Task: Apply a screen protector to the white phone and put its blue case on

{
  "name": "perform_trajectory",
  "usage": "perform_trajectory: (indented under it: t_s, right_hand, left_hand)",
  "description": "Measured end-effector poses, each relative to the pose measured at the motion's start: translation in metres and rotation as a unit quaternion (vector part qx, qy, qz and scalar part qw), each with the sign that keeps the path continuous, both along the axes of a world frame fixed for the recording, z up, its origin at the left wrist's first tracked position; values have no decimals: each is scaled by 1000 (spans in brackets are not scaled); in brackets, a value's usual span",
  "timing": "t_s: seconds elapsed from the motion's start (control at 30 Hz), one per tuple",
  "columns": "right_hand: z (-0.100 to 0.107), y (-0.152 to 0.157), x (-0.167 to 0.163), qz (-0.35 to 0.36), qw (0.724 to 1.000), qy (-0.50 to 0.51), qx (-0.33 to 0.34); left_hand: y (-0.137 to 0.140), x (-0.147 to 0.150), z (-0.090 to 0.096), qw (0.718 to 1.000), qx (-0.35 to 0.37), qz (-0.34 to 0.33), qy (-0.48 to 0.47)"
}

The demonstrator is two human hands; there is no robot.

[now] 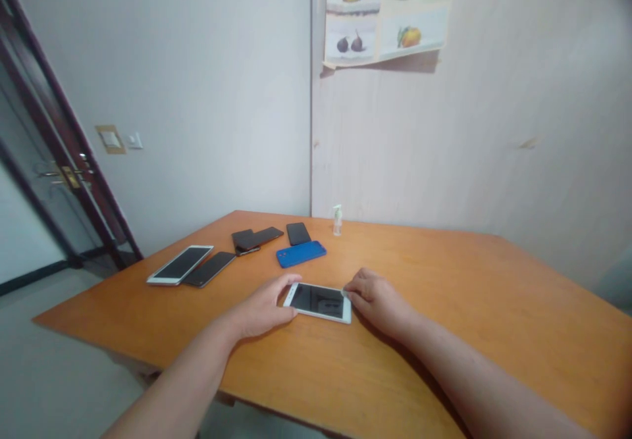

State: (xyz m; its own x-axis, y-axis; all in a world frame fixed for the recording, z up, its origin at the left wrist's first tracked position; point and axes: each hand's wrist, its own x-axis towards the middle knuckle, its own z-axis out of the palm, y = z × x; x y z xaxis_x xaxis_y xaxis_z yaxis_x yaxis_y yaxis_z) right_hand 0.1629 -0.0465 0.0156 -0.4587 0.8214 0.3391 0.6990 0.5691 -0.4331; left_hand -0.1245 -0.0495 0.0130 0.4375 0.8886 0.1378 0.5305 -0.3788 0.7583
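A white smartphone (pixel 318 301) with a dark screen lies face up on the wooden table, its long side running left to right. My left hand (pixel 266 306) grips its left end, thumb on the near edge and fingers at the far edge. At the phone's right end, my right hand (pixel 379 297) has its fingers pinched together over the corner of the screen. Something small and pale shows at those fingertips, too small to name.
Behind and left on the table (pixel 444 294) are a white tablet (pixel 182 264), a dark phone (pixel 211 269) beside it, several other dark phones (pixel 261 237) and a blue phone case (pixel 301 253). A small clear pump bottle (pixel 338 220) stands near the wall.
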Motion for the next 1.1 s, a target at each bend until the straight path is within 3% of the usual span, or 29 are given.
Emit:
perform_trajectory:
  t_s: [0.27, 0.47, 0.67, 0.87, 1.03, 1.1]
  right_hand:
    - [11, -21, -5, 48, 998, -29, -22]
    - [11, -13, 2, -21, 998, -40, -45]
    - [13, -19, 1, -6, 997, -51, -54]
    - [9, -13, 8, -90, 991, -87, -45]
    - [5, -18, -1, -25, 998, -50, -26]
    - [3, -15, 0, -32, 998, -46, -32]
  left_hand:
    - [-1, -3, -1, 997, 59, 9, 42]
    - [-3, 0, -4, 992, 104, 11, 63]
    - [-7, 5, -1, 988, 136, 13, 74]
    - [-12, 14, -1, 980, 164, 42, 104]
    - [-24, 31, 1, 972, 170, 80, 139]
    - [-33, 39, 2, 969, 167, 106, 151]
